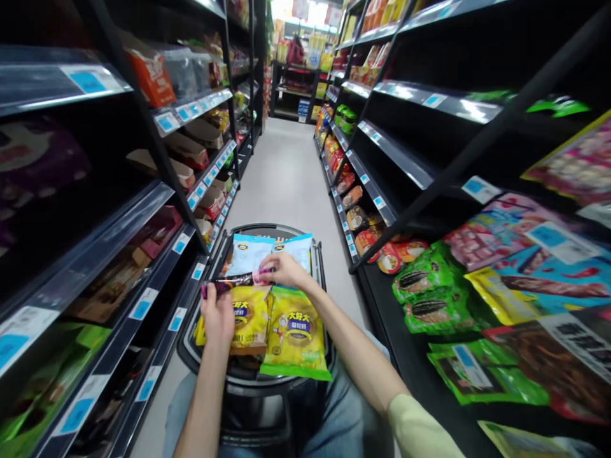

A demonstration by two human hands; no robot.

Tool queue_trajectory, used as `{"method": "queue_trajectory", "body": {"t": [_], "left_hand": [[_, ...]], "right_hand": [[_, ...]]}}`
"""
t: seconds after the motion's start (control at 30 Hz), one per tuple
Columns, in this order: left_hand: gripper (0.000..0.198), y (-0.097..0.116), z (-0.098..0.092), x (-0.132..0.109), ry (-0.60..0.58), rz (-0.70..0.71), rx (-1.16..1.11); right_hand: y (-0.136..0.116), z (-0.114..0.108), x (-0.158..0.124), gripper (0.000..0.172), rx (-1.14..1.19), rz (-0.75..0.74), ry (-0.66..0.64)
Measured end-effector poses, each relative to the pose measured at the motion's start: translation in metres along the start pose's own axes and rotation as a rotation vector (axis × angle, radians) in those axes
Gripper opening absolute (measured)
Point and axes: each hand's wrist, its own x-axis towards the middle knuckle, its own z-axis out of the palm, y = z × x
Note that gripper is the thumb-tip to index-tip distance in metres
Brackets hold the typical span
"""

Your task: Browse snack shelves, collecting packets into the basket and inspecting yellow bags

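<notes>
So, tall black shelving is running down both sides of the aisle, the left unit [162,273] carrying boxes and bags, and the right unit [401,156] showing mostly bare tiers up close with packs piling up low down. Between them, a pale grey floor [291,178] is stretching off to a display at the far end. A big black basket [238,381] is standing right in front of the person, with jean-clad legs [353,407] showing on either side of it. Two green packs [427,292] are lying on the low right-hand shelf, just outside the basket. Inside it, two yellow bags with green edging are sitting side by side nearest the person, the right bag [296,327] and the left bag [251,318], and two light blue bags [251,257] are lying behind them. Both hands are working over the basket: the left hand [219,315] is pinching one end of a slim dark packet [236,280], and the right hand's [281,268] grip is pinching the pink other end with its fingertips, so the packet is hanging roughly level above the bags.
</notes>
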Motion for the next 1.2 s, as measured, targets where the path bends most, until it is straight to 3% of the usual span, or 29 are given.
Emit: {"method": "queue_trajectory", "body": {"t": [0.13,0.27,0.37,0.47,0.6,0.77,0.87,1.0,1.2], "left_hand": [[0.044,-0.002,0.006,-0.005,-0.046,0.052,0.033],[0.053,-0.002,0.014,-0.02,-0.229,-0.12,0.162],[0.061,-0.002,0.016,-0.027,-0.403,-0.245,0.314],[0.065,-0.003,0.014,-0.029,-0.414,-0.189,0.472],[0.079,-0.003,0.015,-0.031,-0.447,-0.205,0.495],[0.066,-0.001,0.018,-0.035,-0.421,-0.203,0.48],[0.062,-0.002,0.018,-0.033,-0.403,-0.188,0.505],[0.062,-0.004,0.016,-0.031,-0.418,-0.201,0.533],[0.065,-0.004,0.016,-0.029,-0.435,-0.222,0.535]], "right_hand": [[0.003,0.002,-0.007,0.015,-0.214,-0.006,-0.426],[-0.006,0.012,-0.014,0.036,-0.195,-0.037,-0.6],[-0.008,0.014,-0.014,0.041,-0.1,-0.018,-0.482],[-0.004,0.012,-0.009,0.038,0.014,-0.004,-0.267],[0.001,0.01,-0.002,0.05,0.258,0.029,-0.06],[-0.004,0.01,-0.003,0.051,0.317,0.019,-0.061],[-0.011,0.011,-0.002,0.053,0.389,-0.01,0.025],[-0.017,0.01,0.001,0.052,0.471,-0.017,0.141],[-0.013,0.011,0.006,0.049,0.464,0.026,0.168]]}}
